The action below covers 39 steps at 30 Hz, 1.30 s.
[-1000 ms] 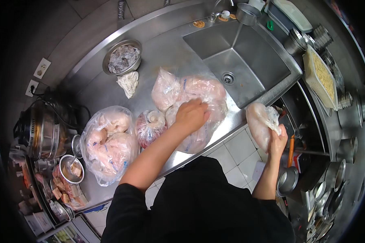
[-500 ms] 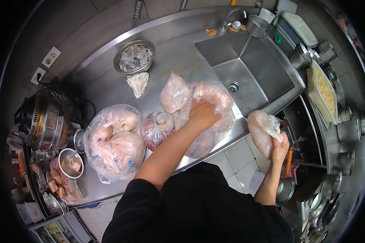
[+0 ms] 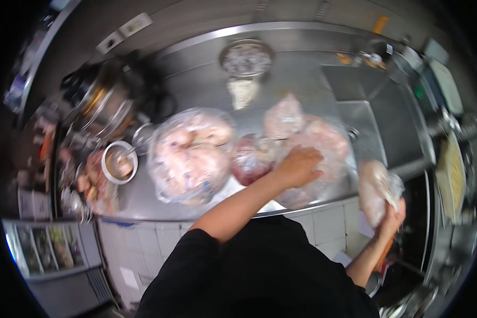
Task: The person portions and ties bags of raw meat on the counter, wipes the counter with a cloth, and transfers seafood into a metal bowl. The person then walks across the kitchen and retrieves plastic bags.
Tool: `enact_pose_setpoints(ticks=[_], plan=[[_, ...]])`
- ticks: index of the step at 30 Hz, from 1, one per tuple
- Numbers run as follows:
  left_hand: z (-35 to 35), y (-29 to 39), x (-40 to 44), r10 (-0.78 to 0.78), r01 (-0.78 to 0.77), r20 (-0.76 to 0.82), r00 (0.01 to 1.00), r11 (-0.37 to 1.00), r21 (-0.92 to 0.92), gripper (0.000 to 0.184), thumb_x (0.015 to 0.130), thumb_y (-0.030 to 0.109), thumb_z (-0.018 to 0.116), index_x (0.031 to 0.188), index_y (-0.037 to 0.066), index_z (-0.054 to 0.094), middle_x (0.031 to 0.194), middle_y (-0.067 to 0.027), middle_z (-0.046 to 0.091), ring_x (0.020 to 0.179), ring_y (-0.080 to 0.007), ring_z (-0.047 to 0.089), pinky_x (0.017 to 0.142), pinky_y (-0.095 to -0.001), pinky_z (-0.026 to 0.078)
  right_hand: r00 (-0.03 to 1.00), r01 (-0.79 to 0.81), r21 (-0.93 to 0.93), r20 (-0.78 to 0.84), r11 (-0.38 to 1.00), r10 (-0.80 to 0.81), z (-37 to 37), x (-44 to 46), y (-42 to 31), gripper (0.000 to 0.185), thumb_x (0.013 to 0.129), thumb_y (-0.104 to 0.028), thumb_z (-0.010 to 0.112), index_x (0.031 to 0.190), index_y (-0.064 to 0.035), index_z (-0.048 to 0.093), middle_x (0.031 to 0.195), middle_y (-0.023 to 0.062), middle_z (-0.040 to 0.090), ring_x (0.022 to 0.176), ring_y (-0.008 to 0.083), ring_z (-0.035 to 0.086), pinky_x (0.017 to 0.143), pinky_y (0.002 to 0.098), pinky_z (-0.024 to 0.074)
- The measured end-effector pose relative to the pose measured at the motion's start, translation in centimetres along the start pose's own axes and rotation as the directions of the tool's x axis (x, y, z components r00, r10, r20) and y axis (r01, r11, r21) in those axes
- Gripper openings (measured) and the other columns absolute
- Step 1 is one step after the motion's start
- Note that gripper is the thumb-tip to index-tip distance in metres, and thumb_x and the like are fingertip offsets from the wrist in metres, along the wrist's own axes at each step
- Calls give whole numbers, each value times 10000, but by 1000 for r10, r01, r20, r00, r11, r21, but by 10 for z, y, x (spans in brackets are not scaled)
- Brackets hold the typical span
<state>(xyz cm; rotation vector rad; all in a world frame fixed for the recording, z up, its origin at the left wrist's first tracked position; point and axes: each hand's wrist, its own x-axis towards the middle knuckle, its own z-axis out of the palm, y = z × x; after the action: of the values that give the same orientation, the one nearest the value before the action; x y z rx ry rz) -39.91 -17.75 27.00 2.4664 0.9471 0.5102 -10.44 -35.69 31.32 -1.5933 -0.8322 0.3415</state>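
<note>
My left hand rests with its fingers spread on a large plastic bag of pale pink meat on the steel counter. At the right, past the counter's front edge, my right hand grips the gathered end of a smaller bag of pale meat. A small bag with darker red contents lies left of my left hand. Farther left is another big clear bag of pale meat. Behind the large bag sits a pointed bag of pale meat. The view is blurred.
A sink is at the right. At the back stand a metal bowl with greyish contents and a white cloth. A white cup and an appliance are at the left, a noodle basket far right.
The view has swung left, so the counter's things appear farther right. My left hand stays on the large bag, and my right hand still holds the smaller one.
</note>
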Motion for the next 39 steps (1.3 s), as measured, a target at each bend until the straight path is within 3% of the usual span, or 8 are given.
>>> enact_pose_setpoints(ticks=[4, 9, 17, 19, 26, 28, 32, 39], plan=[[-111, -13, -71, -66, 55, -210, 976, 997, -60, 275, 802, 183, 694, 1053, 70, 691, 1160, -158, 652, 1118, -331, 582, 976, -478, 430, 985, 27, 138, 167, 990, -50, 24, 7, -22, 114, 850, -95, 659, 851, -22, 572, 837, 2, 580, 808, 81, 514, 753, 250, 421], [-223, -117, -147, -414, 624, -573, 707, 747, 229, 348, 769, 162, 712, 1102, 65, 676, 1288, -149, 588, 1228, -328, 512, 1040, -471, 381, 909, 104, 146, 388, 984, -154, 100, 12, -68, 136, 822, -121, 644, 776, -51, 536, 785, -29, 542, 759, 72, 472, 691, 251, 408], [-234, -216, -114, -255, 342, -276, 927, 877, 337, 282, 921, 226, 566, 1119, 36, 633, 1197, -141, 641, 1188, -280, 563, 1017, -421, 409, 543, -62, 446, 766, 893, -345, 254, -45, -127, 72, 778, -27, 625, 818, -29, 565, 1099, 133, 677, 996, 168, 617, 867, 304, 481], [-272, -203, -92, -555, 362, -266, 788, 767, -530, 209, 948, 197, 537, 996, 14, 625, 908, -72, 665, 856, -189, 629, 829, -340, 493, 528, -71, 427, 783, 901, -329, 284, -62, -132, 88, 770, 10, 617, 839, -20, 572, 1119, 140, 677, 1017, 174, 617, 882, 310, 481], [-316, -194, -52, -475, 367, -151, 867, 813, -453, 191, 945, 205, 553, 836, 59, 610, 714, 17, 556, 613, -92, 521, 616, -258, 460, 594, -169, 485, 745, 858, -304, 422, -111, -157, 413, 765, -8, 634, 1177, -15, 618, 1024, 93, 667, 988, 184, 614, 897, 319, 479], [-323, -192, -58, -445, 339, -188, 876, 843, -418, 177, 944, 202, 572, 855, 56, 618, 747, 19, 562, 681, -82, 525, 638, -252, 461, 608, 551, 292, 500, 781, -616, 478, -126, -126, 431, 815, -79, 618, 1241, -38, 570, 1270, 226, 569, 1176, 373, 552, 1012, 393, 437], [-322, -183, -79, -396, 147, -301, 867, 782, -606, 208, 968, 200, 556, 842, 41, 601, 757, 12, 562, 679, -79, 516, 652, -243, 438, 384, 719, 127, 746, 683, -544, 472, -169, -148, 580, 877, -216, 610, 1423, -128, 437, 1501, 198, 345, 1399, 408, 291, 1144, 505, 257], [-323, -112, -120, -314, 52, -412, 855, 844, -535, 182, 969, 173, 555, 874, 26, 606, 783, 15, 574, 704, -68, 514, 670, -226, 428, 293, 702, 45, 891, 711, -346, 470, -185, -121, 589, 930, -400, 543, 1458, -182, 397, 1546, 158, 280, 1441, 409, 181, 1150, 572, 184]])
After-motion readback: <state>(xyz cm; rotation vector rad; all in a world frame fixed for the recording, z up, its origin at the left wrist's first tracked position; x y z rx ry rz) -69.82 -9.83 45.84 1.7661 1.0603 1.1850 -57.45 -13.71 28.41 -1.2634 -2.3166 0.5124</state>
